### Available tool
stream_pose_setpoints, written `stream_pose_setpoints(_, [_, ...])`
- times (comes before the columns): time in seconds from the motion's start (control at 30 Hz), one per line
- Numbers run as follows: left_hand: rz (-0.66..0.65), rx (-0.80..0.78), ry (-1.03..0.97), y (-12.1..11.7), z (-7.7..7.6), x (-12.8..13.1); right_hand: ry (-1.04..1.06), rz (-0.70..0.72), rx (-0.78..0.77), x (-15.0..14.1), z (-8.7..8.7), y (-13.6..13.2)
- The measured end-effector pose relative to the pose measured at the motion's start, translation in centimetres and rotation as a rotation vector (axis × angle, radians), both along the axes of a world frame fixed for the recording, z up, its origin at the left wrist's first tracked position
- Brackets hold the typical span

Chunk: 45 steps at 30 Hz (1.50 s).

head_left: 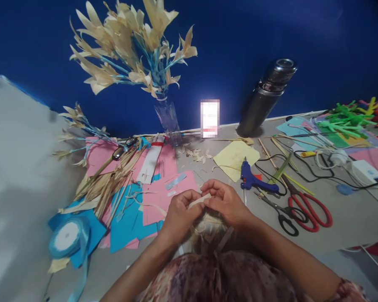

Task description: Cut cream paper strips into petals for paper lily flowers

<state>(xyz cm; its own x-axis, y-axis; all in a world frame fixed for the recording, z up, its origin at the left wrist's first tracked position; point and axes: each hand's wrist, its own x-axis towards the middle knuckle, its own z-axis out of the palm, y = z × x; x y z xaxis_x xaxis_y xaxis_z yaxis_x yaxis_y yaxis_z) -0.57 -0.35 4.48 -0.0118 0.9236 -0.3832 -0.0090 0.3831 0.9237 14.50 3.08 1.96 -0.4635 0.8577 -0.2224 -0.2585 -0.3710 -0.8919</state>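
My left hand (183, 214) and my right hand (223, 201) meet near the table's front edge, fingers closed. Between their fingertips is a small pale strip (199, 200), which looks like dried husk. Its far side is partly covered by my fingers. Below the hands, close to my body, lie more pale scraps (208, 224), blurred and hard to make out. Pink paper sheets (154, 205) lie just left of my left hand. Beyond my right hand rests a blue glue gun (255, 179) beside a pale yellow paper (236, 157).
Black-handled scissors (286, 218) and red-handled scissors (315, 212) lie at right. A dark thermos (266, 100) and a clear bottle (169, 121) holding husk flowers (129, 42) stand at the back. Dried husks (113, 172) and a blue ribbon roll (66, 238) are left; a power strip (371, 178) lies far right.
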Motion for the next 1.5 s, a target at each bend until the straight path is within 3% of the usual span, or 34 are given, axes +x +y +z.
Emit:
stream_pose_setpoints(0.13, [-0.004, -0.018, -0.046, -0.04, -0.04, -0.04, -0.078, 0.017, 0.018, 0.1, 0.15, 0.2])
stream_pose_setpoints(0.3, [-0.013, -0.069, -0.245, -0.21, -0.45, -0.36, 0.001, 0.025, -0.037, 0.13, -0.3, 0.09])
stream_pose_setpoints(0.7, [-0.019, -0.057, -0.408, -0.5, -0.64, -0.49, 0.073, -0.026, -0.135, -0.24, -0.07, 0.13])
stream_pose_setpoints(1.1, [0.032, 0.006, -0.112, -0.48, -0.6, -0.13, -0.09, 0.009, 0.112, -0.03, -0.07, -0.27])
stream_pose_setpoints(1.3, [-0.033, -0.07, -0.352, -0.64, -0.64, -0.2, -0.01, 0.131, 0.033, 0.52, -0.1, -0.13])
stream_pose_setpoints(1.5, [-0.078, -0.123, -0.534, -0.63, 0.0, -0.45, 0.286, 0.171, -0.185, 0.49, -0.15, 0.24])
